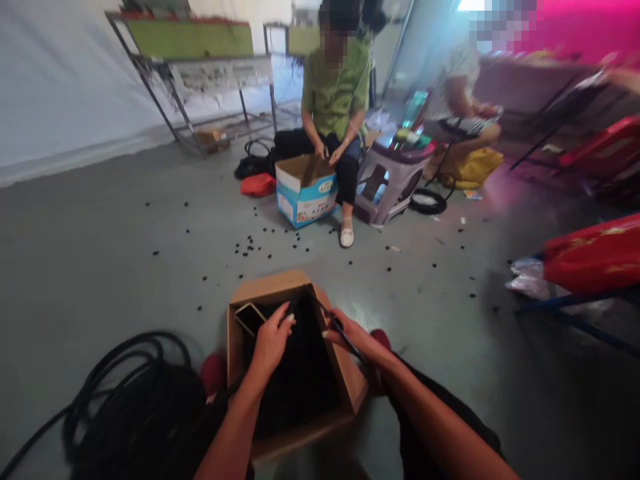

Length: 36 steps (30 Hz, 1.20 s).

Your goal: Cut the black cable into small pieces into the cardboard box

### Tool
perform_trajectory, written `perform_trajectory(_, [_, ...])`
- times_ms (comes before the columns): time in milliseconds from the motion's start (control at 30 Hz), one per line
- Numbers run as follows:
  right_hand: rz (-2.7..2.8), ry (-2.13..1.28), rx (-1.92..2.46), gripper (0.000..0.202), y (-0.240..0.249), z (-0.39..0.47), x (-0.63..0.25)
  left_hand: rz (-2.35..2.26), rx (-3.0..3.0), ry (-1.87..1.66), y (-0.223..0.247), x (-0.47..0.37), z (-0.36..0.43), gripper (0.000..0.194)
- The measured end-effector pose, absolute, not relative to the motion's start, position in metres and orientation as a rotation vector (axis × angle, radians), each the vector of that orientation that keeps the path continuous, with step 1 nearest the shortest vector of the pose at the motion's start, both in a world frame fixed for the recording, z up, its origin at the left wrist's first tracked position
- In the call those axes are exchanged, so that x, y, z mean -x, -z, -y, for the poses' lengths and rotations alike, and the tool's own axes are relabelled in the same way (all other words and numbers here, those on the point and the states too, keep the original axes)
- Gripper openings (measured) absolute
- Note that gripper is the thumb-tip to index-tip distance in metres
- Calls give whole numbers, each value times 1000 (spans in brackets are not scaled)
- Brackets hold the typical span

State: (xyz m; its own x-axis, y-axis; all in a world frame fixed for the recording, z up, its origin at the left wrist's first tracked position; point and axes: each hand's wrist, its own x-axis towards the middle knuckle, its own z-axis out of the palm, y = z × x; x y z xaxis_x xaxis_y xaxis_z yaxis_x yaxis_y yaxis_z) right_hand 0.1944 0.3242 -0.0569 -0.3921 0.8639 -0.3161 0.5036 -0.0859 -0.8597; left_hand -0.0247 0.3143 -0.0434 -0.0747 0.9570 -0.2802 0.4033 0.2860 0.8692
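An open cardboard box (345, 380) stands on the floor between my feet, its inside dark with black contents. Over the box, my left hand (273, 337) has thumb and fingers pinched together. A small black thing seems to be at its fingertips, but I cannot make it out. At the box's right edge, my right hand (350, 333) is closed around a thin black strip (345, 331), which looks like a length of cable or hose. Inside the box's far left corner lies a small light-rimmed rectangular container (250, 319), beside my left hand.
Thick black hose or cable lies coiled (135, 380) at the left. Small black bits (249, 248) are scattered over the floor. Ahead, a seated person (335, 87) works over a blue-white carton (310, 200) beside a grey stool (385, 180). A red-covered object (595, 253) stands right.
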Motion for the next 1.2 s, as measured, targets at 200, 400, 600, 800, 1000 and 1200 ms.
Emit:
perform_trajectory(200, [1937, -1497, 1430, 45, 61, -317, -194, -1645, -1279, -720, 45, 20, -319, 51])
perform_trajectory(400, [2080, -1395, 1530, 45, 55, -320, -194, -1631, -1266, -636, 49, 13, -322, 48])
perform_trajectory(600, [2074, -1444, 1524, 49, 53, -320, -199, -1602, -1479, -540, 54, 14, -321, 44])
perform_trajectory(800, [2166, -1391, 1558, 54, 62, -321, -200, -1540, -1639, -420, 57, 15, -321, 44])
perform_trajectory(1000, [2185, -1346, 1526, 56, 70, -318, -200, -1494, -1754, -363, 61, 15, -320, 43])
perform_trajectory(1200, [2151, -1311, 1527, 44, 76, -316, -198, -1485, -1796, -317, 59, 13, -320, 42])
